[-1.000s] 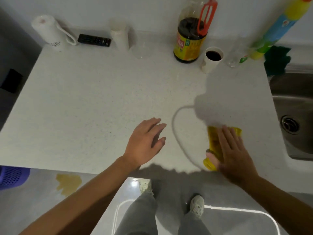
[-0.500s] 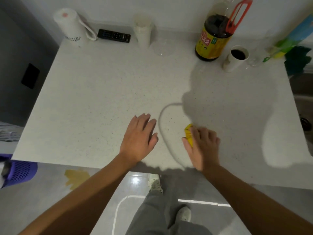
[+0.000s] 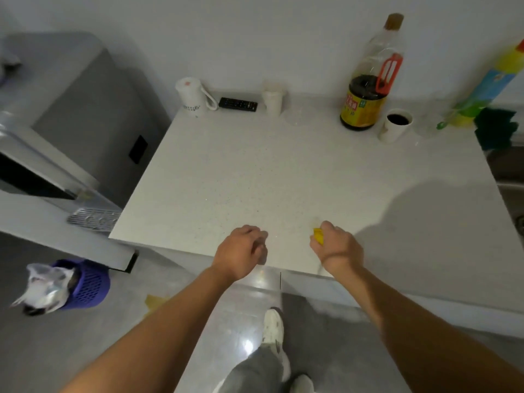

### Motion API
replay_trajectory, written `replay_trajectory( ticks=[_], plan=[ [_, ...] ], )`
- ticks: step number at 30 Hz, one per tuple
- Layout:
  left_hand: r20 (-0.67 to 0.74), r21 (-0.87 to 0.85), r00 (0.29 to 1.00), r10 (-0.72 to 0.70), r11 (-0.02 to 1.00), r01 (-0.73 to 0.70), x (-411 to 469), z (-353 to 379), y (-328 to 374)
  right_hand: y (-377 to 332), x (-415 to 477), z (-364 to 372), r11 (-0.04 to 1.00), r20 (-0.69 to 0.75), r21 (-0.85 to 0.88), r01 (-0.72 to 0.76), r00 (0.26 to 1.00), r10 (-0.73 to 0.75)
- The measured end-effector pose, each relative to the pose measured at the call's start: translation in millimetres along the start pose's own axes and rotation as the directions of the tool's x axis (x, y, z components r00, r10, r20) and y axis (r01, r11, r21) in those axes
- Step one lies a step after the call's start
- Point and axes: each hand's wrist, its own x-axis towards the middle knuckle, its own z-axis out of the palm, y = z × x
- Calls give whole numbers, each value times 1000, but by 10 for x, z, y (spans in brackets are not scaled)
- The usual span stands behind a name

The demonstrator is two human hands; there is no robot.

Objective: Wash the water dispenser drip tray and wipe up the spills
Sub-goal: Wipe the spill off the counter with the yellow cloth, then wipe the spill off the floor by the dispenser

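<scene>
My right hand [image 3: 337, 246] is closed around a yellow cloth [image 3: 318, 236], of which only a small corner shows, near the front edge of the white countertop [image 3: 255, 171]. To its left my left hand [image 3: 241, 251] hovers over the front edge with fingers curled and nothing in it. The grey water dispenser [image 3: 71, 131] stands to the left of the counter, and its slotted drip tray [image 3: 95, 219] sits in place at the dispenser's front.
Along the back wall stand a white jug [image 3: 191, 97], a black remote [image 3: 238, 104], a white cup [image 3: 272, 101], a large soy sauce bottle [image 3: 365, 89], a paper cup of dark liquid [image 3: 395, 124] and a green cloth [image 3: 494, 127]. A purple bin [image 3: 85, 285] and a yellowish floor spill [image 3: 154, 303] lie below.
My right hand bunched the flat yellow cloth into its fist and drew it left toward the counter's front edge. My left hand curled its fingers. My view shifted back and left, revealing the dispenser.
</scene>
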Motion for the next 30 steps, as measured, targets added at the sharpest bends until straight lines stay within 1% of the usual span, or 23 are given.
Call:
replay_trajectory(
  ticks=[2,3,4,5,6,7,8,9,11,12,13,14,15,17,21,22,24,28,29,30],
  plan=[
    [38,-130,993,-108,985,112,-148,-115,-16,-41,-53,-57,991,72,90,-94,994,88],
    [58,-204,985,-162,964,171,-232,-183,-37,-79,-87,-98,972,135,194,-135,985,110],
    [82,-273,976,-200,938,215,-334,-241,-67,-130,-141,-140,922,212,345,-178,971,109],
    [107,-338,969,-222,908,246,-457,-292,-105,-190,-224,-175,819,291,521,-240,952,94],
    [132,-404,962,-241,873,274,-605,-333,-151,-252,-331,-191,661,384,668,-342,919,87],
    [152,-470,953,-263,829,304,-785,-365,-219,-319,-458,-178,498,480,745,-444,875,61],
    [170,-525,942,-291,782,336,-988,-388,-310,-387,-595,-140,370,555,772,-517,832,5],
    [187,-560,928,-322,741,370,-1214,-405,-423,-468,-736,-68,287,605,774,-564,793,-71],
    [213,-595,898,-384,678,431,-1688,-417,-705,-658,-1023,126,160,643,765,-624,730,-230],
    [221,-607,881,-418,649,460,-1916,-412,-881,-780,-1177,259,74,652,745,-663,699,-295],
    [228,-614,861,-455,619,489,-2141,-407,-1082,-941,-1329,416,-9,660,711,-703,671,-338],
    [231,-616,838,-494,593,519,-2363,-405,-1300,-1127,-1486,591,-51,672,682,-730,653,-349],
    [229,-618,817,-529,570,542,-2561,-406,-1535,-1325,-1626,788,-52,688,670,-740,646,-331],
    [218,-630,789,-575,535,563,-2910,-398,-2077,-1787,-1878,1173,-4,705,674,-739,645,-294],
    [225,-625,778,-587,526,577,-3402,-378,-3332,-2862,-2230,1899,116,740,670,-733,649,-177],
    [223,-627,780,-584,527,574,-3476,-354,-3681,-3121,-2289,2116,108,748,662,-742,647,-148],
    [213,-616,781,-587,540,574,-3579,-270,-4377,-3564,-2325,2611,46,759,648,-761,638,-132],
    [238,-564,737,-632,528,635,-3672,67,-5568,-4250,-2219,3688,-76,804,560,-825,563,-193],
    [222,-532,732,-644,549,644,-3656,203,-5850,-4358,-2146,3985,-83,806,553,-829,557,-199],
    [199,-492,733,-650,580,649,-3615,349,-6122,-4430,-2058,4310,-55,808,559,-828,558,-189]
  ],
)
